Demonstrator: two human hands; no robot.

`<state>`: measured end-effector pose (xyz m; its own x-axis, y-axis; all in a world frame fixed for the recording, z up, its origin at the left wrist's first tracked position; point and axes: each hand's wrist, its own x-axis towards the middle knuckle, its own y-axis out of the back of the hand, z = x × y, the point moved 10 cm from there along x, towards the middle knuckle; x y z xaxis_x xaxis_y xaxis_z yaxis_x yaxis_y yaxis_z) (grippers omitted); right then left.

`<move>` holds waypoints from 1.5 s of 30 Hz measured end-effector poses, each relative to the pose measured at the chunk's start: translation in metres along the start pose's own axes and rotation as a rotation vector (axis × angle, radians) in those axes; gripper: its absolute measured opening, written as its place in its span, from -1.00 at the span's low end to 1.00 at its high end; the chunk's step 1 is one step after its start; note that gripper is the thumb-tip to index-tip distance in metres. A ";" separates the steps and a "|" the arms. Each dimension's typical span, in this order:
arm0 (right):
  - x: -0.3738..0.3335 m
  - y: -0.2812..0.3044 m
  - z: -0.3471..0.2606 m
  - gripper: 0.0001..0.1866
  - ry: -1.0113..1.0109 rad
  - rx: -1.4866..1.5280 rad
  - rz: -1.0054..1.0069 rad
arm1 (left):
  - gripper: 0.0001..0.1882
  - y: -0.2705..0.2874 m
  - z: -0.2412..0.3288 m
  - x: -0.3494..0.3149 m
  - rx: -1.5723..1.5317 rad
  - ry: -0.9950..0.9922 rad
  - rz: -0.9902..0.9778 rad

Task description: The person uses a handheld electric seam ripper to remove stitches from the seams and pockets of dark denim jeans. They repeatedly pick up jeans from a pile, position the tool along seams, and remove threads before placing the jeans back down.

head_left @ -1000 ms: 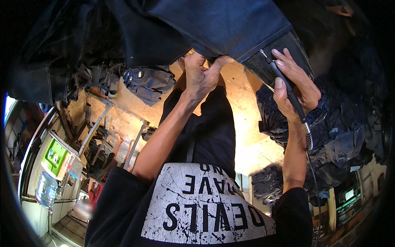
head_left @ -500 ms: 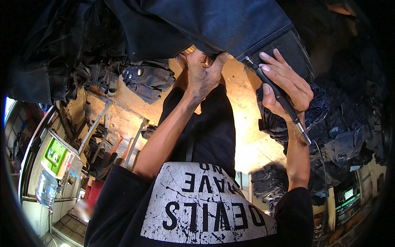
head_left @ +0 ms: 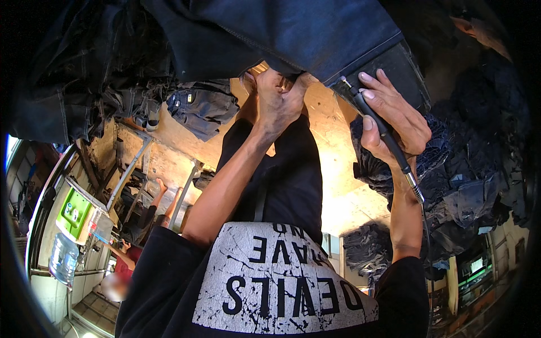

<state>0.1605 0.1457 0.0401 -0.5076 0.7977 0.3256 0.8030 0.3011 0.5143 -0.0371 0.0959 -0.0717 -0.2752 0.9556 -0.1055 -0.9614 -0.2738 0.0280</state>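
A dark blue denim garment [head_left: 304, 34] lies spread across the top of the view, with a stitched seam along it. My left hand [head_left: 276, 104] is closed on its near edge, and part of the fingers is hidden under the cloth. My right hand [head_left: 397, 115] holds a pen-shaped rotary tool [head_left: 375, 112] with a black body, a small light tip and a metal spring sleeve at its cable end. The tip is close to the garment's right edge, beside a flat black panel [head_left: 394, 70]; whether it touches I cannot tell.
Dark garments hang in a heap [head_left: 107, 73] at the left. Folded jeans [head_left: 203, 107] lie on the wooden floor [head_left: 338, 146]. More dark clothes [head_left: 468, 169] are piled at the right. At lower left are a green tray [head_left: 76, 214], a water bottle [head_left: 63, 259] and another person [head_left: 127, 256].
My right hand and the rotary tool have shifted slightly to the right at the tip; its cable has swung left. My left hand stays put. The person at lower left has moved an arm.
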 end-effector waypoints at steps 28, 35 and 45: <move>-0.001 0.009 0.006 -0.66 -0.018 -0.044 0.047 | -0.73 -0.002 -0.015 0.000 0.064 -0.020 -0.042; -0.002 0.012 0.008 -0.66 -0.024 -0.050 0.064 | -0.84 -0.005 -0.008 0.003 0.159 -0.093 -0.046; -0.002 0.015 0.009 -0.66 -0.029 -0.061 0.066 | -0.81 -0.007 -0.020 0.004 0.107 0.017 -0.015</move>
<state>0.1763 0.1534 0.0398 -0.4438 0.8300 0.3379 0.8137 0.2153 0.5399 -0.0312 0.0994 -0.0919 -0.2619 0.9572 -0.1233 -0.9603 -0.2458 0.1321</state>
